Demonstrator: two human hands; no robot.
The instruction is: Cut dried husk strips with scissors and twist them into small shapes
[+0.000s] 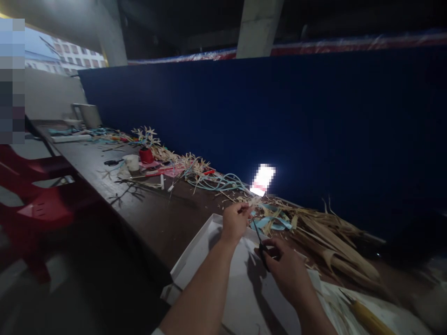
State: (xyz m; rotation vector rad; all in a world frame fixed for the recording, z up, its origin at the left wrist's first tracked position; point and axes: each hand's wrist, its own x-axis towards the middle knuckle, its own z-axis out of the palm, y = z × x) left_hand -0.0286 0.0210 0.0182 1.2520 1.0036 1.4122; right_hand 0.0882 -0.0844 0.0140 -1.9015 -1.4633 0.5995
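Observation:
My left hand (235,221) is raised over the far side of a shallow white box (190,253), its fingers pinched on a thin pale strip (254,201). What the strip is made of cannot be made out. A pair of scissors (259,237) with dark handles is in my right hand (288,267), lower and to the right. Their blades point up toward the fingers of my left hand. Whether the blades touch the strip is unclear. Light blue ribbon (275,223) and dry scraps lie just beyond both hands.
Long dried leaves (338,239) spread at right, near a yellow-handled tool (368,318). A bright, blurred-out screen (263,179) leans at the blue partition (195,107). Along the table (143,211) lie blue cords (223,182), a red spool (145,155) and a white cup (131,162). Red chairs (45,204) stand left.

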